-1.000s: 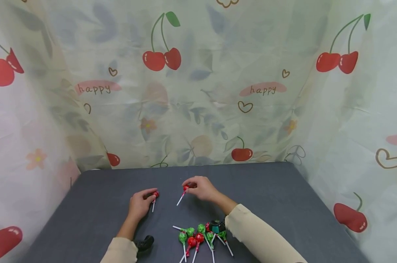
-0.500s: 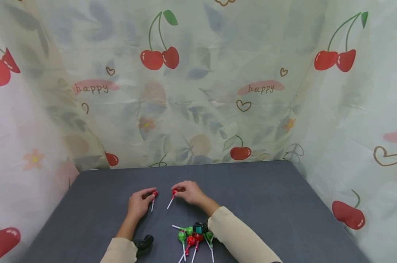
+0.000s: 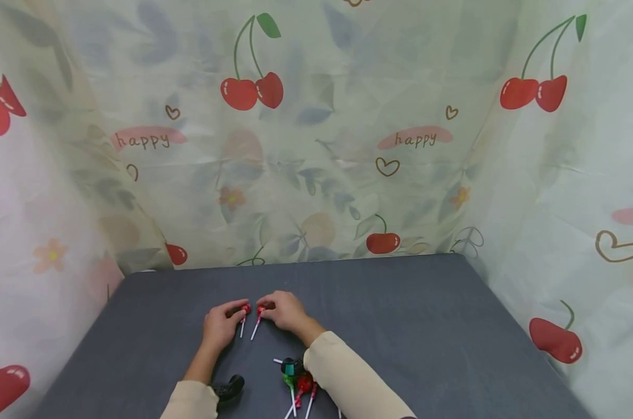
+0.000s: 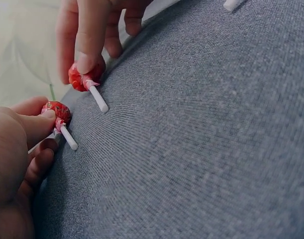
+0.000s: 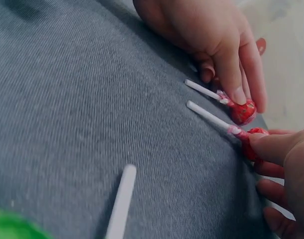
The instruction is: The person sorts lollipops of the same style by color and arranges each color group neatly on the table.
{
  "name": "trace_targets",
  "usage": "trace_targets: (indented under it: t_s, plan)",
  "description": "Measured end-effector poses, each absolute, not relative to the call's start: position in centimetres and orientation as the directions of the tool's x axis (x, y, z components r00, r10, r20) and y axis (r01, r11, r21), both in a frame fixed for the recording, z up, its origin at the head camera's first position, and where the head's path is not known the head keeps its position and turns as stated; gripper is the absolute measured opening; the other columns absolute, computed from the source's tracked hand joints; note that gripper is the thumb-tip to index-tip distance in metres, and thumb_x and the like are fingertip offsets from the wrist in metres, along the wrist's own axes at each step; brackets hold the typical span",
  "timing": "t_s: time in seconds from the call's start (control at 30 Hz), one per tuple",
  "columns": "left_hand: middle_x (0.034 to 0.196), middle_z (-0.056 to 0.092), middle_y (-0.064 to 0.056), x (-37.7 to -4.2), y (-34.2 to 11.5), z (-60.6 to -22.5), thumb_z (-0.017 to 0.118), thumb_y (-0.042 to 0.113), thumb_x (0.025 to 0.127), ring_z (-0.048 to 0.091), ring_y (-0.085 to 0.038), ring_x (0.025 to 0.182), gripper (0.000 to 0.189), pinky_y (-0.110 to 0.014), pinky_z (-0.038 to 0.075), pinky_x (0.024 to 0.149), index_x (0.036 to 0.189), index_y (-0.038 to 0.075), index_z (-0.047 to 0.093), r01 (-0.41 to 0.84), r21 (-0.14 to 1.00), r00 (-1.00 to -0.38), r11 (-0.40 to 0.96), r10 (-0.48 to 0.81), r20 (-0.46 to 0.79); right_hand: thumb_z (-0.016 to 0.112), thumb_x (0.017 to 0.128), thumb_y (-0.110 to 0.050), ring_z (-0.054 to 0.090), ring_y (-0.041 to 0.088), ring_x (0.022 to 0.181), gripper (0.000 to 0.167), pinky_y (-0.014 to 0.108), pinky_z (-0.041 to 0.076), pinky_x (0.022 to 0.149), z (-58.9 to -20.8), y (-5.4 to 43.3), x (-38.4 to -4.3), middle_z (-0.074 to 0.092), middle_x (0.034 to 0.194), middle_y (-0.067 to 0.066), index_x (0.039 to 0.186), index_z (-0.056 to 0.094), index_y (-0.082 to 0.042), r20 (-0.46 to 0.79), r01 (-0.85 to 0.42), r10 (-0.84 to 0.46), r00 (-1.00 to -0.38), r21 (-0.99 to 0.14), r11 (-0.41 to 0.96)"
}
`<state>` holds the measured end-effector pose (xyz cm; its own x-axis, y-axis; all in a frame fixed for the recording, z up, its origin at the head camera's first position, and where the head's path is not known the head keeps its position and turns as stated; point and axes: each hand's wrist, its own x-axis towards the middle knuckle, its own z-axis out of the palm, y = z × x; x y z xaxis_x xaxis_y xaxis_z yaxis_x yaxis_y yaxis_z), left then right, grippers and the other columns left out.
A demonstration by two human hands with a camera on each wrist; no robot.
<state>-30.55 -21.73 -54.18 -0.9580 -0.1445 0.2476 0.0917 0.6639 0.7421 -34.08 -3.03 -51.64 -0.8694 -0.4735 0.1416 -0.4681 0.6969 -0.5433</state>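
Observation:
My left hand (image 3: 220, 327) pinches a red lollipop (image 4: 56, 110) by its wrapped head between thumb and fingers, its white stick pointing toward me. Just to the right, my right hand (image 3: 285, 311) pinches a second red lollipop (image 5: 253, 142) the same way. In the head view the two red heads sit side by side with a small gap, over the dark cloth. Both sticks slant toward the near edge, roughly parallel in the right wrist view.
Nearer me lies a pile of lollipops, with a green one (image 3: 289, 381) and a red one (image 3: 304, 384) showing; my right sleeve (image 3: 355, 372) and wrist camera (image 3: 292, 366) cover much of it. A patterned curtain (image 3: 316, 139) surrounds the dark table (image 3: 411, 314).
My right hand has moved left with its red lollipop, right up near the one in my left hand. The left hand has stayed in place. The right sleeve now covers more of the pile.

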Motion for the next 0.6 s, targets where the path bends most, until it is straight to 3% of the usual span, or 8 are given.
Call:
trace_targets:
  t_s: [0.27, 0.6]
  plan:
    - [0.109, 0.071, -0.012, -30.6, -21.8, -54.1, 0.072, 0.011, 0.088, 0.063, -0.031, 0.098, 0.025, -0.048, 0.044, 0.083, 0.113, 0.012, 0.075, 0.106, 0.738, -0.954, 0.666, -0.141, 0.265, 0.075, 0.086, -0.022, 0.059, 0.007, 0.079, 0.019, 0.027, 0.047, 0.074, -51.9, -4.1, -34.2, 0.066, 0.087, -0.009, 0.105, 0.074, -0.018, 0.179, -0.406, -0.374, -0.91, -0.573, 0.712]
    - [0.112, 0.069, -0.014, -30.3, -21.6, -53.9, 0.07, 0.012, 0.09, 0.062, -0.031, 0.101, 0.026, -0.049, 0.043, 0.085, 0.116, 0.011, 0.073, 0.062, 0.756, -0.964, 0.651, -0.158, 0.215, 0.074, 0.087, -0.027, 0.058, 0.01, 0.092, 0.019, 0.031, 0.047, 0.084, -52.2, -5.0, -33.7, 0.068, 0.096, -0.012, 0.107, 0.075, -0.025, 0.171, -0.328, -0.283, -0.944, -0.583, 0.743]
